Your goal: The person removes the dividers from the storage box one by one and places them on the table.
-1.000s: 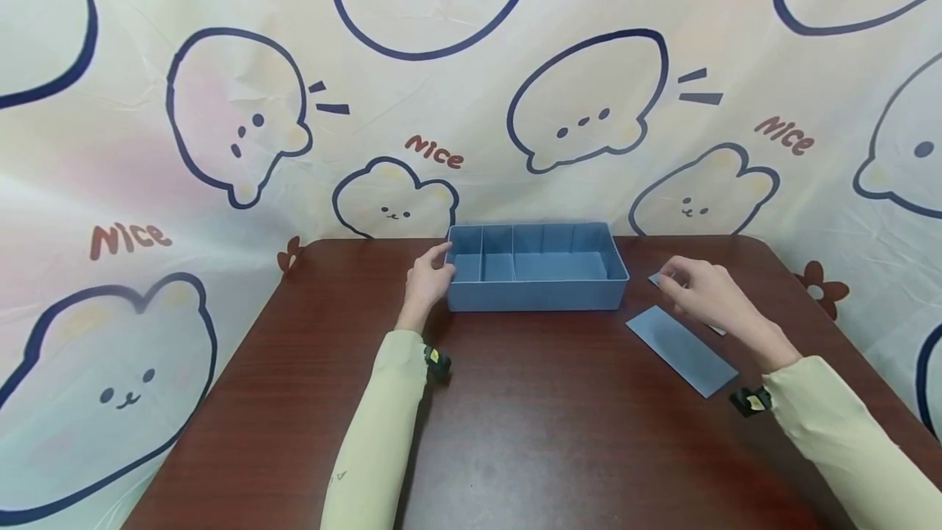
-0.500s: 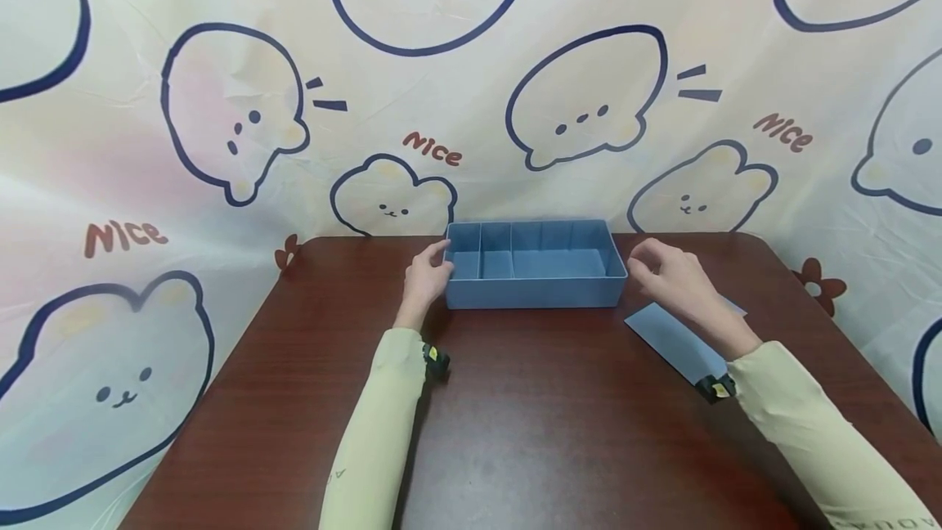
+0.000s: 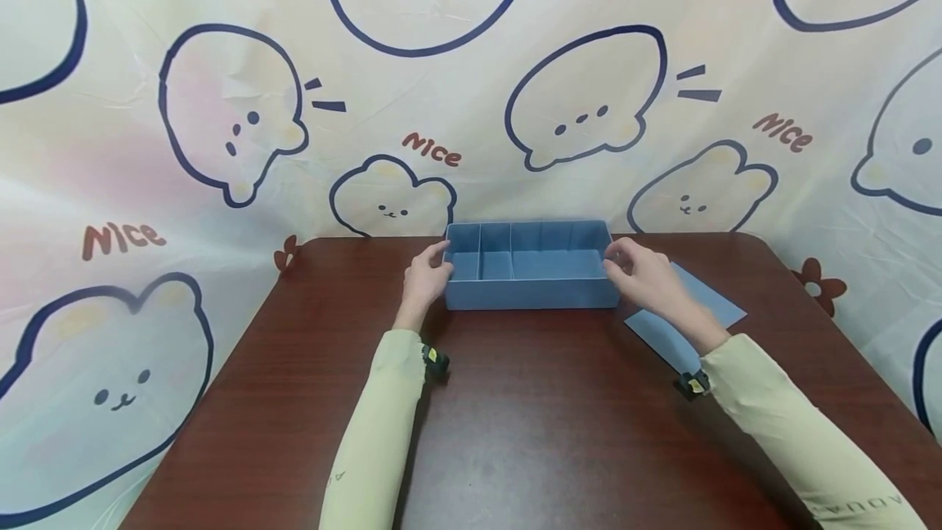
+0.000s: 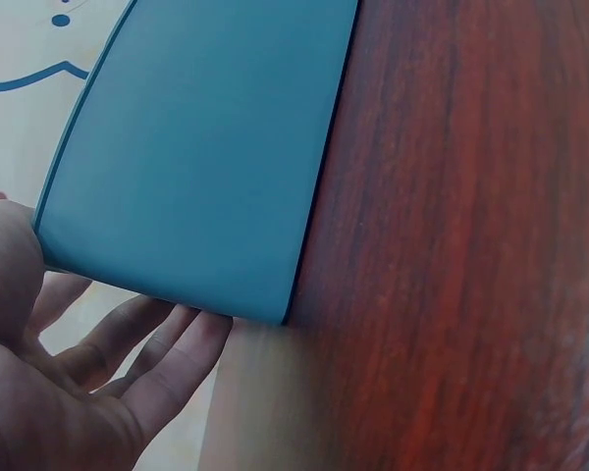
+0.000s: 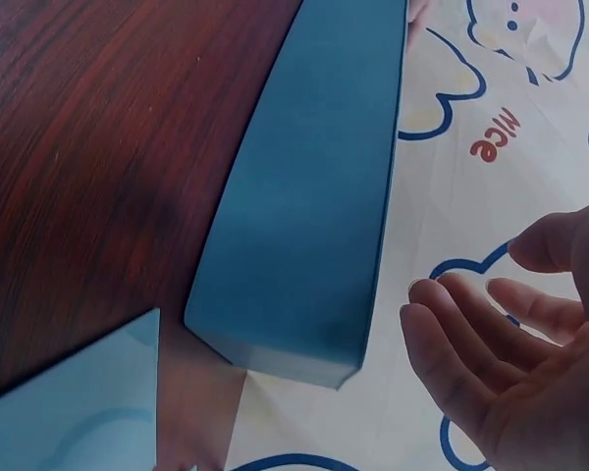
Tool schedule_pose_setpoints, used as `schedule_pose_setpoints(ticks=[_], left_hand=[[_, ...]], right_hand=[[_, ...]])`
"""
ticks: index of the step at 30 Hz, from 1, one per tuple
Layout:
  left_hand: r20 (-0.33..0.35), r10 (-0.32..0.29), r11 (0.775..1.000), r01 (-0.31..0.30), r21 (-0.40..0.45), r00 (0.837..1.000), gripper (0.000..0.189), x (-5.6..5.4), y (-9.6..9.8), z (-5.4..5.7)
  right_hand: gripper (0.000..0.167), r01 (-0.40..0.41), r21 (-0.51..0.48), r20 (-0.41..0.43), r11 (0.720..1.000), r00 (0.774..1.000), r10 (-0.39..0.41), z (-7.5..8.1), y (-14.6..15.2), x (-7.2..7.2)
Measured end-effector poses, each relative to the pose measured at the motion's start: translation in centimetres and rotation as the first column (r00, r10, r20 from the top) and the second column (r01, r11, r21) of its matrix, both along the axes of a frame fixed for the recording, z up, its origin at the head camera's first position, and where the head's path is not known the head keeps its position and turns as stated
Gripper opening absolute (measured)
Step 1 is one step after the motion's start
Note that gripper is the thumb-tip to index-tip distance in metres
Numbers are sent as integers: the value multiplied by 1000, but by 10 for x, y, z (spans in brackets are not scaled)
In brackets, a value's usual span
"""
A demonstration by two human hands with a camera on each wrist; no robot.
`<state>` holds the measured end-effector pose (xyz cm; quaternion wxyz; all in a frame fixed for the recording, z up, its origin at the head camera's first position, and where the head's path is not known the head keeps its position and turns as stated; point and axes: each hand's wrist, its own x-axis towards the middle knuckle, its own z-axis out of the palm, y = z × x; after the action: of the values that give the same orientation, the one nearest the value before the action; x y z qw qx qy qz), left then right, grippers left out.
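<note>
A long blue box [image 3: 533,294] with thin dividers stands near the table's back edge. Two narrow compartments lie at its left and one wide one at its right. My left hand [image 3: 424,276] holds its left end, thumb over the rim near the front corner and fingers along the outer end wall. In the left wrist view, that hand's fingertips meet the end of the box [image 4: 196,167]. At the box's right end is my right hand [image 3: 642,272], overlapping the rim in the head view. The right wrist view shows this hand [image 5: 510,353] apart from the wall, fingers loosely curled and holding nothing.
Flat blue rectangular panels lie on the dark wooden table [image 3: 515,415] right of the box, one [image 3: 666,339] nearer and another [image 3: 710,301] behind, both partly under the right forearm. A printed cloth [image 3: 471,105] hangs behind the table.
My right hand has moved left from above the panels to the right end of the box, uncovering more of the rear panel. The left hand stays at the left end.
</note>
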<state>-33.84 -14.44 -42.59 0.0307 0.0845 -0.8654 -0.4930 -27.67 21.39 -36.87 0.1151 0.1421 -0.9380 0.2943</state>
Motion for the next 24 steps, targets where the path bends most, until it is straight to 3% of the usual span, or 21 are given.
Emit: schedule_pose_setpoints(ticks=[12,24], left_hand=[[8,2,1000,-2,5,1000,49,0,1,0],[9,-1,1000,1,5,1000,49,-1,0,1]], right_hand=[[31,-18,-21,-8,1000,1000,18,-2,-18,-12],[36,-34,-42,48,999,998,36,-5,-34,-20]])
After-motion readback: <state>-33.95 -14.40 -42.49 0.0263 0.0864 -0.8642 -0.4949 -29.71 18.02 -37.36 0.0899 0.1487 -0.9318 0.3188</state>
